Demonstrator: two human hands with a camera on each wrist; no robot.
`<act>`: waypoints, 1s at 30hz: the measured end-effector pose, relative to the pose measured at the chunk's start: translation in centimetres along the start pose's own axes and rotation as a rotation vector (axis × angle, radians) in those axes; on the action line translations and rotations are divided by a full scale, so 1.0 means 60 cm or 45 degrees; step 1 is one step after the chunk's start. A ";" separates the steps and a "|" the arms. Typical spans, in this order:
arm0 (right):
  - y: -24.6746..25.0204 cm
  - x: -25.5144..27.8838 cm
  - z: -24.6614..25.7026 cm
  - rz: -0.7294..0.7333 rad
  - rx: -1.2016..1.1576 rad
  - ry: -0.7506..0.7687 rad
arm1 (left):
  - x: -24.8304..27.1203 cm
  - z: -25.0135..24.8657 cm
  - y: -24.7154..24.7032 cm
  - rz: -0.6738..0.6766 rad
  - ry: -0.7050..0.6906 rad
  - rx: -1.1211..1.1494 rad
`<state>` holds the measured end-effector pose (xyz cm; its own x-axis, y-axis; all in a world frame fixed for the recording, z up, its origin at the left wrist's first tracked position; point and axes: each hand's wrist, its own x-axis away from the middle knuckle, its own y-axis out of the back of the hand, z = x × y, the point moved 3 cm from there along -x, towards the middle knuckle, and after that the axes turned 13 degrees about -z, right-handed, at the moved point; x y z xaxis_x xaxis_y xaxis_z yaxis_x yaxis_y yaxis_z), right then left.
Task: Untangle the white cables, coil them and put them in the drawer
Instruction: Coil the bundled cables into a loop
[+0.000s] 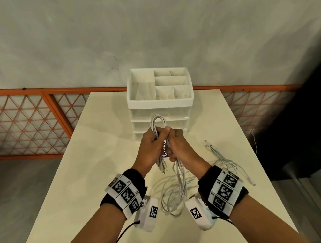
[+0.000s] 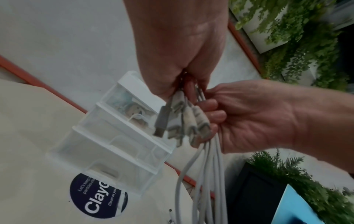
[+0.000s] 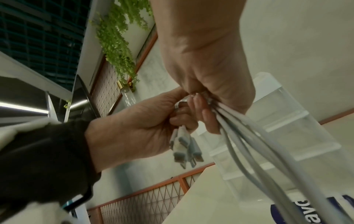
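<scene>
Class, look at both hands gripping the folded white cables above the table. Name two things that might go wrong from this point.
1. Loops hanging from the bundle reach the loose cables on the table and may snag or re-tangle.
2. Both the left hand and right hand hold the bundle, while the drawer unit looks closed; freeing a hand might loosen the coil.

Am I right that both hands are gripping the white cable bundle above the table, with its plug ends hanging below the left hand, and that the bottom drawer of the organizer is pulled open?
Not quite: all the drawers of the organizer are closed, as the head view shows. The rest holds: left hand and right hand grip the white cable bundle, plug ends hanging below the left hand.
</scene>
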<state>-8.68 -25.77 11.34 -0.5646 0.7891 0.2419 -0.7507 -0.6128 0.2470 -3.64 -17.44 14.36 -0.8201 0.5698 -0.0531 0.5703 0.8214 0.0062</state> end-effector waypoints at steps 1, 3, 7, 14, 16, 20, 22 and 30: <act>-0.001 0.003 0.002 0.011 0.001 0.002 | -0.002 0.001 -0.001 -0.029 -0.016 -0.023; -0.001 0.010 0.012 0.023 0.030 0.038 | -0.011 0.007 0.002 -0.087 -0.041 -0.049; 0.002 0.018 0.034 0.150 0.237 0.277 | -0.041 0.027 0.020 -0.228 -0.130 -0.126; 0.026 0.023 0.016 0.731 0.499 0.198 | -0.087 0.012 0.084 -0.691 -0.169 -0.093; 0.032 0.024 0.016 0.700 0.370 0.180 | -0.098 0.012 0.094 -0.692 -0.156 -0.076; 0.031 0.037 0.015 0.710 0.158 0.027 | -0.093 0.001 0.086 -0.642 -0.142 0.043; 0.025 0.049 0.011 0.826 0.364 0.093 | -0.086 -0.008 0.075 -0.605 -0.148 0.085; 0.055 0.049 -0.002 1.005 0.568 0.171 | -0.078 -0.014 0.081 -0.499 -0.135 0.128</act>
<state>-12.85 -25.47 12.77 -0.9134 0.1158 0.3902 0.0563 -0.9135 0.4028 2.95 -16.09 15.50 -0.9695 0.2048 -0.1347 0.2224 0.9659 -0.1325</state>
